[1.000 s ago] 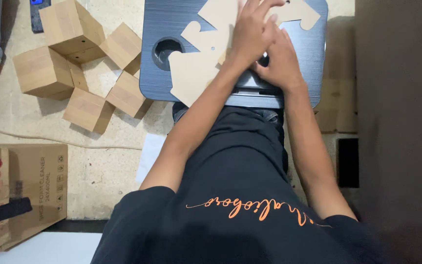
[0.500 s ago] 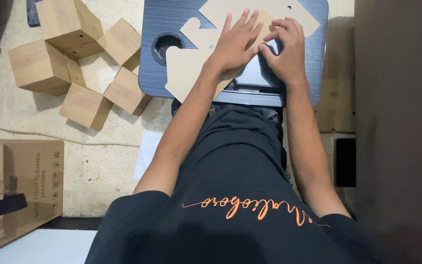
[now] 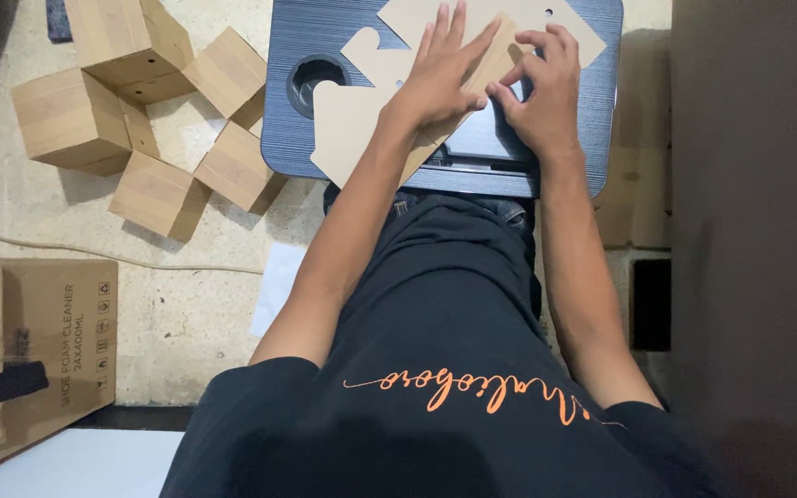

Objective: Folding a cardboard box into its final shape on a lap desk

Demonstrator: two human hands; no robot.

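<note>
A flat die-cut cardboard blank [image 3: 352, 120] lies across a dark grey lap tray [image 3: 288, 138] over my knees. My left hand [image 3: 445, 78] presses flat on the blank, fingers spread. My right hand [image 3: 541, 88] pinches a folded flap of the same blank near its right side, fingertips touching the left hand's fingertips. A round cup recess [image 3: 315, 81] is sunk in the tray's left part, next to the blank's rounded tab.
Several folded small cardboard boxes [image 3: 154, 101] lie in a heap on the floor at the left. A larger printed carton [image 3: 39, 341] lies at the lower left. A white sheet [image 3: 279, 277] rests by my left leg. A dark panel [image 3: 758, 249] fills the right side.
Both hands have drawn toward me on the tray. The left hand has flattened and spread on the blank; the right hand has shifted from under it to the flap at the right.
</note>
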